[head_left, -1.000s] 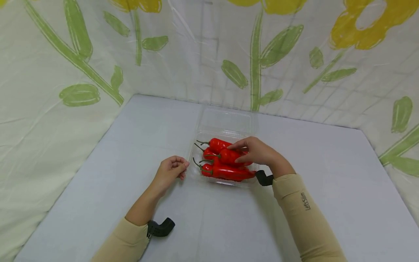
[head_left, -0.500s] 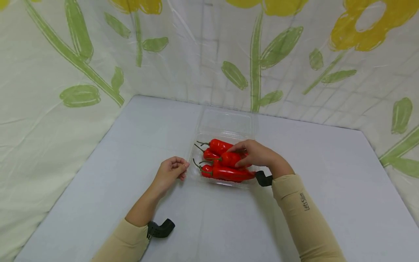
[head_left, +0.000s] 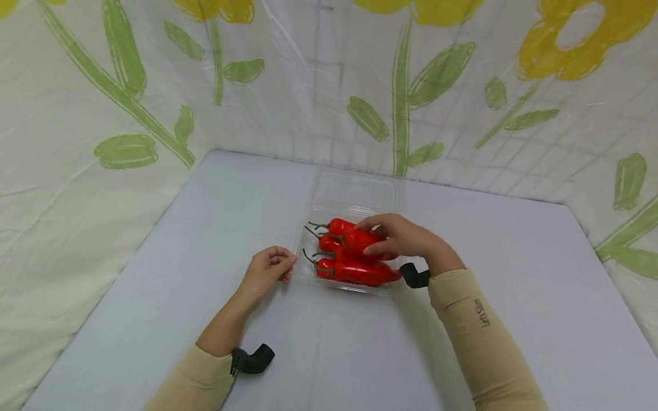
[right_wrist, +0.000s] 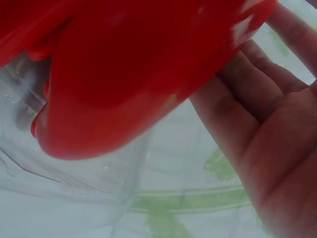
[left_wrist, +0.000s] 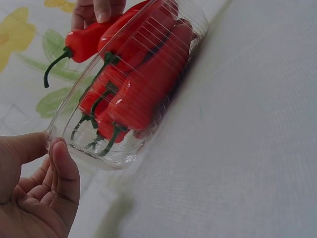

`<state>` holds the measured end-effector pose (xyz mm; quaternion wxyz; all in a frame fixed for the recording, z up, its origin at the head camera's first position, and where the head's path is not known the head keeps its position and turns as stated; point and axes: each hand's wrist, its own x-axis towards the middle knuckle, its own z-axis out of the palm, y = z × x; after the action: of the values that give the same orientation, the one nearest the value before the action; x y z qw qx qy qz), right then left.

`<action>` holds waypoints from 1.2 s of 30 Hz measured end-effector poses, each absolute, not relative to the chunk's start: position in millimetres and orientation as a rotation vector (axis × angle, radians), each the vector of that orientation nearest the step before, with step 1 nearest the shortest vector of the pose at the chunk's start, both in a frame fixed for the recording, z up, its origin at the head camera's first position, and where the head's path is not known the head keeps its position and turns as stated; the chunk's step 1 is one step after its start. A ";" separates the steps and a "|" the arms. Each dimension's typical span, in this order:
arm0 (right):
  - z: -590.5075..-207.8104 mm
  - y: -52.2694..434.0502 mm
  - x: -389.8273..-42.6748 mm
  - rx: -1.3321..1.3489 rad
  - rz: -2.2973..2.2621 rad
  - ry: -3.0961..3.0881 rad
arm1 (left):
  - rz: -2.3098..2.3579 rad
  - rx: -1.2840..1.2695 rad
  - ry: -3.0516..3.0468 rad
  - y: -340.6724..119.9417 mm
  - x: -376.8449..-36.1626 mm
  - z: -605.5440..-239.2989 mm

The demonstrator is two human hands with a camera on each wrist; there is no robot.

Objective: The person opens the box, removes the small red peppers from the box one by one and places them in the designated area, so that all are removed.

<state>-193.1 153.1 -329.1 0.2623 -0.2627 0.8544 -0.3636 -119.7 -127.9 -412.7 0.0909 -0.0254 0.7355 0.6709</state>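
Observation:
A clear plastic container [head_left: 302,256] on the grey table holds several red peppers [head_left: 354,272] with green stems. My right hand [head_left: 371,237] reaches over it from the right and grips the topmost red pepper [head_left: 357,241], raised a little above the pile. In the left wrist view that pepper [left_wrist: 84,40] hangs over the rim under the right fingers [left_wrist: 101,9]. It fills the right wrist view [right_wrist: 124,74], against the palm [right_wrist: 267,129]. My left hand [head_left: 287,265] pinches the container's near left corner [left_wrist: 52,135] between thumb and forefinger.
The container's open clear lid [head_left: 354,191] lies flat behind it. Cloth walls [head_left: 128,114] printed with green stems and yellow flowers close in the table [head_left: 514,274] at the back and both sides. Black camera mounts [head_left: 252,358] sit on both wrists.
The right hand has lifted the top pepper slightly up and towards the back of the container. The left hand has stayed at the corner.

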 end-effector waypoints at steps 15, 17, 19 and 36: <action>-334.0 161.1 -192.4 -0.725 -1.051 2.378 | 2.002 -0.056 2.191 -127.7 -121.9 -413.0; -335.1 163.9 -191.8 -0.705 -1.060 2.398 | 1.999 -0.056 2.193 -127.9 -121.7 -413.2; -336.6 167.5 -191.5 -0.686 -1.071 2.412 | 1.996 -0.058 2.189 -127.9 -121.8 -413.9; -337.3 197.4 -188.9 -0.547 -1.164 2.470 | 1.998 -0.053 2.149 -128.4 -119.1 -412.2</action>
<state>-188.9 197.4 -337.3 0.1774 -0.1932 0.8729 -0.4115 -119.1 -128.4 -412.2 0.1032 -0.0178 0.7283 0.6772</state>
